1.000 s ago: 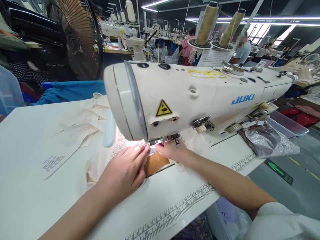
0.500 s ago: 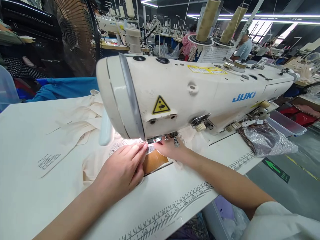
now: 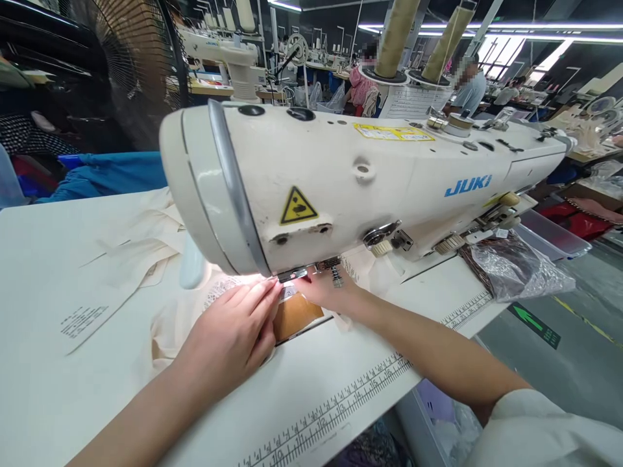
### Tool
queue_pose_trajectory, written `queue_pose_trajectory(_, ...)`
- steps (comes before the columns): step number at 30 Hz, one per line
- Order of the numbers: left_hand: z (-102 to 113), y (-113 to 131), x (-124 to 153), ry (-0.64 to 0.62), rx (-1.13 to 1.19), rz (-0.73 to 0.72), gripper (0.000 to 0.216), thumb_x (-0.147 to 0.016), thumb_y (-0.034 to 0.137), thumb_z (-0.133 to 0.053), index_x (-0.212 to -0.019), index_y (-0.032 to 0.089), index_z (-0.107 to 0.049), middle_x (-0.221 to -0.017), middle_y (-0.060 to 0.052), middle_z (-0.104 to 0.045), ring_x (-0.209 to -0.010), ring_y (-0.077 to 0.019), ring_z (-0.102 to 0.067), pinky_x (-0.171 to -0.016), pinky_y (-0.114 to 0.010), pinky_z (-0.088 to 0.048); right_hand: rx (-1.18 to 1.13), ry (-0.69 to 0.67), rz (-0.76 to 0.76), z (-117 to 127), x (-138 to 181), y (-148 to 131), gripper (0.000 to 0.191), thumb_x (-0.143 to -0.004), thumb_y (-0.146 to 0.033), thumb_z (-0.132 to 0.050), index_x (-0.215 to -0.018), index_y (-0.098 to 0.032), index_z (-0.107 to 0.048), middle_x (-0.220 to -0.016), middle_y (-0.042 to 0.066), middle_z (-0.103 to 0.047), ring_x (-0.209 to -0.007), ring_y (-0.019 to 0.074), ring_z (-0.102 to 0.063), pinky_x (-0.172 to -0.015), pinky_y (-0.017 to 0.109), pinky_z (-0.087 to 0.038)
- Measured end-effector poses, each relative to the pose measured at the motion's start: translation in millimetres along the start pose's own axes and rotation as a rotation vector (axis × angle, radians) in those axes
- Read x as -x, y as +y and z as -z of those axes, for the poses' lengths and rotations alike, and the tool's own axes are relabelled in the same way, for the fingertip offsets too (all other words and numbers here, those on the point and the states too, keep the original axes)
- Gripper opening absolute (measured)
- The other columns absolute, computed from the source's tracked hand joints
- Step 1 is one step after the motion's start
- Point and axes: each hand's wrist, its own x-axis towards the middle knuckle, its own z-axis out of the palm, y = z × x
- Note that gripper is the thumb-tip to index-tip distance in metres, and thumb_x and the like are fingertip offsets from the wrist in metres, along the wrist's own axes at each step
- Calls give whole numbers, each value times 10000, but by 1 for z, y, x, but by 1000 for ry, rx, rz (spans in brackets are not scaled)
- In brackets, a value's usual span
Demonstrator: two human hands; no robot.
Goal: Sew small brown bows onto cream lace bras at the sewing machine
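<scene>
Hands both at the needle area of one white sewing machine [image 3: 370, 188]; my left hand [image 3: 233, 334] lies flat on the cream fabric [image 3: 170, 324], fingers [image 3: 263, 295] stretched out together and pressing it down, gripping nothing; fingertips just beside the lit metal foot [image 3: 293, 275]; my right hand [image 3: 331, 295] sits under the machine head, mostly hidden, so I cannot tell if its fingers pinch the fabric or just rest on it; fabric is on the white table [image 3: 43, 370], running from under the head out to the left, lace edge by my left fingers; one brown patch [image 3: 294, 314] between my two hands, touching the left one; two thread cones [image 3: 396, 35] behind the machine; one ruler strip [image 3: 350, 402] along the table's near edge; one crinkled plastic bag [image 3: 516, 266] to the right; one fan [image 3: 136, 71] at back left; two people far back.
</scene>
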Motion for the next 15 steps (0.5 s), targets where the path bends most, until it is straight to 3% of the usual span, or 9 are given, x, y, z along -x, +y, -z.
queue_pose_trajectory(15, -1, 0, 1, 5, -19, -7, 476, -899, 233, -427, -1331, 87, -564, -1302, -166, -639, -1104, -302, -631, -904, -457, -548, -10, 12, -32, -2, -2, -1, 291, -943, -244, -439, -740, -213, -647, -700, 10, -682, -684, 168, -590, -622, 279, -364)
